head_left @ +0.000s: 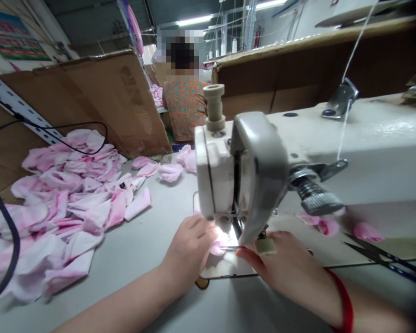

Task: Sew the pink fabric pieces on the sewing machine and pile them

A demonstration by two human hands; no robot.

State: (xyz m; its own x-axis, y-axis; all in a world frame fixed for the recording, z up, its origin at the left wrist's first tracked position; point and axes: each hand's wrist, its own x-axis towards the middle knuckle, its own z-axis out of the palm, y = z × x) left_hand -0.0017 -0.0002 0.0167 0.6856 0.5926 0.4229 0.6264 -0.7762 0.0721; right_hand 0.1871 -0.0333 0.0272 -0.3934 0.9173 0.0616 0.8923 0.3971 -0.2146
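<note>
A sewing machine [208,173] stands in front of me, its lamp lighting the needle area. My left hand [192,245] is closed at the left of the needle, its fingers curled on a small pink fabric piece [217,249]. On the other side, my right hand [280,261] is closed, with the thumb at the near end of a thin metal pointed tool [230,248]. That tool's tip reaches the fabric piece; its exact kind is unclear. The machine head hides part of my right fingers, and the needle tip cannot be made out.
Crumpled pink-and-white fabric pieces [72,194] cover the left of the table [152,240]. Dark scissors [384,259] lie at right, near small pink pieces [367,232]. A black cable [7,222] hangs at left. Cardboard [100,101] stands behind; another person [184,108] sits beyond.
</note>
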